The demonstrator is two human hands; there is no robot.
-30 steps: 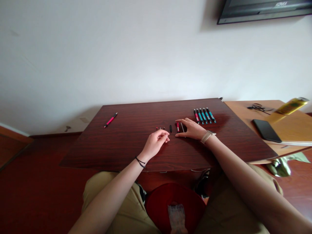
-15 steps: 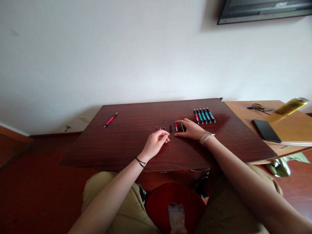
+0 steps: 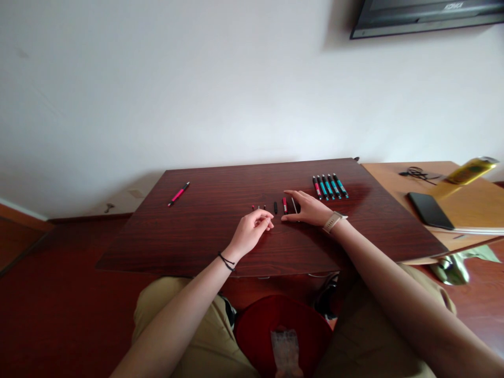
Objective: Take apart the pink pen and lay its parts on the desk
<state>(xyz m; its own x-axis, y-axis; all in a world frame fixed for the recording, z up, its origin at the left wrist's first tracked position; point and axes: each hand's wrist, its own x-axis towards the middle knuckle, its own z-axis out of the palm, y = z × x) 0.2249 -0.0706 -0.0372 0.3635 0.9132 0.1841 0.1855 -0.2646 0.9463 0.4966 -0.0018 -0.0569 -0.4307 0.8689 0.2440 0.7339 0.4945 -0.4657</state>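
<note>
My left hand [image 3: 252, 230] rests on the dark table with its fingers loosely curled together, and nothing shows in them. Just beyond its fingertips lie a few tiny pen parts [image 3: 264, 208], partly hidden by the hand. A short black pen grip [image 3: 275, 208] lies between my two hands. My right hand [image 3: 305, 208] is open, its thumb and index finger spread apart near a pink pen barrel [image 3: 285, 205]. Within that spread stands out a thin pale refill [image 3: 293, 205], partly covered by the hand.
Several blue pens [image 3: 332, 187] and a pink pen [image 3: 317, 187] line up at the back right. Another pink pen [image 3: 178, 195] lies far left. On the side cabinet are a phone [image 3: 430, 211], a cable [image 3: 419, 174] and a yellow can [image 3: 470, 171]. A television [image 3: 425, 18] hangs above.
The index finger of my right hand has lifted slightly away from the pink barrel, widening the gap to the thumb. My left hand has stayed in place.
</note>
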